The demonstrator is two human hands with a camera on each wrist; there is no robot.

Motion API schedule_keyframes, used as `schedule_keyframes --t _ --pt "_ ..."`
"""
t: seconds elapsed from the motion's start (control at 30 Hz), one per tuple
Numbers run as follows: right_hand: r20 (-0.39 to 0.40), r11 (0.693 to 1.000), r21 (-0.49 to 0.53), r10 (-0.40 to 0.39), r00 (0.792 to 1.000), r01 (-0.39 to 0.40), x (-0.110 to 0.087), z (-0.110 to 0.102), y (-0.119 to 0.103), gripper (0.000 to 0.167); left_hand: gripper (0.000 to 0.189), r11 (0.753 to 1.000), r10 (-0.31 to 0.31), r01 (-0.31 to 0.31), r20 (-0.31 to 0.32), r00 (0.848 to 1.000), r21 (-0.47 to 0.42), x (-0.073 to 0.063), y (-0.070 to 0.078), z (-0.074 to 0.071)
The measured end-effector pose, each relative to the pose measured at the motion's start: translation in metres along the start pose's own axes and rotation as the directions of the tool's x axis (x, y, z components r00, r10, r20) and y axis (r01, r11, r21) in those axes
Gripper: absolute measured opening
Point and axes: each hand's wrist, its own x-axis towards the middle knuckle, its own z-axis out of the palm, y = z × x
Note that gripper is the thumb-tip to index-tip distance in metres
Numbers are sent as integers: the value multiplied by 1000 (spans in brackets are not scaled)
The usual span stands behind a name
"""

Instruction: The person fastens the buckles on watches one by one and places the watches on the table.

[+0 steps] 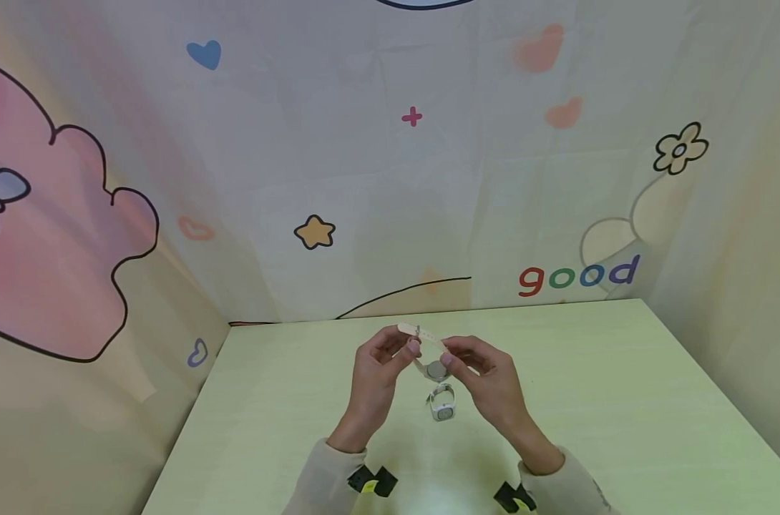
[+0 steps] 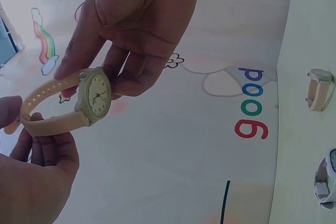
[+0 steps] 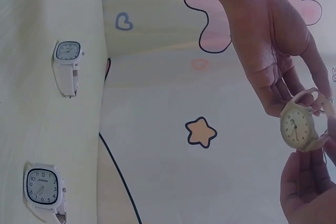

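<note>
A wristwatch with a pale peach strap and a round dial is held up in front of me between both hands. My left hand pinches the strap at the buckle end. With thumb and fingers, my right hand grips the strap close to the case. The strap is bent into a loop, and in the right wrist view the dial faces that camera. The grey back of the case shows in the head view.
A white watch rests on the pale green table below my hands. The right wrist view shows two square-faced white watches on the tabletop. In the left wrist view, a peach-strapped watch stands there. A printed cloth hangs behind.
</note>
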Motion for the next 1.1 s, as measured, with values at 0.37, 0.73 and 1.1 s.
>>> schedule_keyframes --t 0.37,0.73,1.1 --pt "-1 998 30 -59 998 59 0 -1 -4 20 29 1000 17 -17 -10 1000 0 0 0 3" --pt "-11 997 46 -62 998 62 0 -1 -4 20 31 1000 6 -6 -17 1000 13 0 -3 5" --pt "-11 998 22 -57 998 57 2 -2 -6 19 32 1000 -6 6 11 1000 20 -2 -4 8"
